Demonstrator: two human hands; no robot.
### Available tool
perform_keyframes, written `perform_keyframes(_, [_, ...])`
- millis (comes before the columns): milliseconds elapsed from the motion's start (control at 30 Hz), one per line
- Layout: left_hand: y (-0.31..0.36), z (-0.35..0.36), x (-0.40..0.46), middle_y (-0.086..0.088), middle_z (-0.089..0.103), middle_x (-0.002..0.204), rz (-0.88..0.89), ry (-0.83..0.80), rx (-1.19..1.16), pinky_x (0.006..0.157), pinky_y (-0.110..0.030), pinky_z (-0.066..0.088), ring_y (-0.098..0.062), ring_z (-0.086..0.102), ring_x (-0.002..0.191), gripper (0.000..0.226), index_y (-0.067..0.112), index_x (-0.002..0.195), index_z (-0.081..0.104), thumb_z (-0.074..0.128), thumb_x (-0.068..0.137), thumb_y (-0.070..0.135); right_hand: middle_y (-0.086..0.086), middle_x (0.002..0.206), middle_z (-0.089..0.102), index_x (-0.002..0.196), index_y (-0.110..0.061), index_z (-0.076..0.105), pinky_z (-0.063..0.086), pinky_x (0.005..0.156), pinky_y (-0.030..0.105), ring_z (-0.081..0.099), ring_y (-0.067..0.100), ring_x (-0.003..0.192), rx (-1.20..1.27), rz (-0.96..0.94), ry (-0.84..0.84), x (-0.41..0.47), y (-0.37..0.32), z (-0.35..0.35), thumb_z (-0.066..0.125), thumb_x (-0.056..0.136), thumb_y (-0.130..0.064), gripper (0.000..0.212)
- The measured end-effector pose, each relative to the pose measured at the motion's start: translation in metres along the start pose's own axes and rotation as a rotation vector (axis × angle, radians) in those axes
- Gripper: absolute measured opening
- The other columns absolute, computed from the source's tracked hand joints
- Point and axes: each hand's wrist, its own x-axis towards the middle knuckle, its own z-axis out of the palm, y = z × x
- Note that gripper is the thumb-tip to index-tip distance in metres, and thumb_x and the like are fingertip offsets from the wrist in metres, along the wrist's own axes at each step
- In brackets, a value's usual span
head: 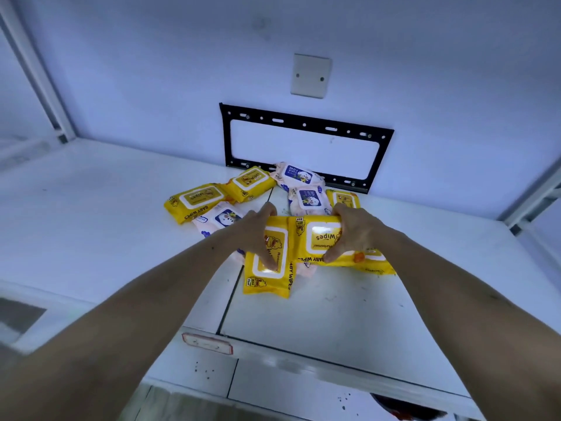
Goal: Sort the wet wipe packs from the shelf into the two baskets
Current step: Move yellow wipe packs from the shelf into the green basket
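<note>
Head view: at frame centre, the left hand point(258, 235) grips 1 glossy yellow plastic wipe pack point(268, 262) and the right hand point(352, 230) grips another yellow wipe pack point(318, 241), likely taking matching colours together. Pink-and-blue soft packs point(306, 202) lie behind. The white metal shelf point(334, 314) is bare toward its front edge; baskets unseen.

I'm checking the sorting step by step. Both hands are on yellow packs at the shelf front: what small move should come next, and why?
Probably lift both packs off the shelf and draw them back. The left hand grips one yellow pack and the right hand grips another yellow pack, so both grasps look set. No basket shows in this view, so where they go cannot be told.
</note>
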Motion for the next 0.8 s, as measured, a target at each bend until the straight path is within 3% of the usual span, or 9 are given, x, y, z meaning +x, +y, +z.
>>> perform_keyframes(133, [-0.001,0.006,-0.015,-0.011,0.042,0.140,-0.094,0.084,-0.282,0.097,-0.053,0.049,-0.035,0.047,0.127,0.138,0.038,0.147,0.005,0.097,0.046,0.022,-0.011,0.093,0.068,0.103,-0.028,0.063,0.051,0.066,0.022,0.066,0.010,0.089,0.244,-0.005,-0.036,-0.003,0.003,-0.009,0.093,0.038,-0.052,0.075])
perform_keyframes(233, [-0.002,0.007,-0.026,-0.009,0.042,0.144,-0.213,0.167,-0.493,0.098,-0.050,0.048,-0.034,0.046,0.129,0.145,0.032,0.152,-0.003,0.096,0.047,0.016,-0.004,0.098,0.074,0.100,-0.022,0.068,0.058,0.072,0.028,0.071,0.012,0.086,0.460,0.009,-0.063,0.000,0.006,-0.011,0.094,0.042,-0.046,0.068])
perform_keyframes(300, [-0.004,0.005,-0.034,-0.005,0.050,0.135,-0.294,0.200,-0.567,0.087,-0.042,0.054,-0.027,0.053,0.118,0.125,0.022,0.148,0.020,0.096,0.048,0.016,0.000,0.104,0.075,0.106,-0.016,0.067,0.059,0.078,0.032,0.073,0.017,0.090,0.596,0.010,-0.058,0.002,0.000,-0.009,0.094,0.048,-0.043,0.069])
perform_keyframes(400, [-0.011,-0.001,-0.047,0.005,0.069,0.100,-0.260,0.233,-0.752,0.056,-0.026,0.056,-0.017,0.067,0.091,0.071,0.017,0.109,0.058,0.094,0.048,0.008,0.000,0.099,0.077,0.102,-0.021,0.069,0.060,0.074,0.032,0.074,0.018,0.087,0.735,-0.022,-0.054,0.005,-0.022,-0.008,0.091,0.055,-0.046,0.057])
perform_keyframes(467, [-0.022,-0.006,-0.063,0.011,0.072,0.081,-0.214,0.320,-0.874,0.044,-0.019,0.053,-0.011,0.069,0.078,0.054,0.021,0.092,0.066,0.092,0.050,0.001,0.002,0.098,0.078,0.106,-0.020,0.070,0.061,0.079,0.038,0.075,0.021,0.087,0.821,-0.067,-0.079,0.008,-0.045,-0.005,0.088,0.060,-0.046,0.056])
perform_keyframes(600, [-0.062,-0.016,-0.104,-0.003,0.074,0.096,-0.209,0.442,-1.044,0.052,-0.029,0.059,-0.022,0.072,0.084,0.052,0.012,0.104,0.069,0.087,0.058,-0.005,0.008,0.101,0.077,0.115,-0.015,0.068,0.061,0.070,0.037,0.076,0.021,0.083,0.982,-0.128,-0.151,0.014,-0.107,0.003,0.080,0.076,-0.035,0.045])
perform_keyframes(667, [-0.089,-0.021,-0.127,-0.007,0.074,0.099,-0.257,0.490,-1.078,0.055,-0.032,0.060,-0.021,0.072,0.083,0.046,0.015,0.099,0.070,0.087,0.060,-0.003,0.007,0.100,0.077,0.116,-0.014,0.066,0.061,0.070,0.038,0.075,0.020,0.082,0.994,-0.173,-0.198,0.016,-0.143,0.012,0.078,0.080,-0.033,0.042])
perform_keyframes(800, [-0.153,-0.027,-0.196,-0.006,0.075,0.101,-0.397,0.621,-1.141,0.070,-0.040,0.060,-0.024,0.072,0.088,0.045,0.018,0.100,0.070,0.089,0.061,0.005,0.001,0.081,0.078,0.103,-0.018,0.066,0.059,0.057,0.034,0.075,0.016,0.070,0.944,-0.287,-0.360,0.007,-0.237,0.047,0.072,0.086,-0.029,0.021])
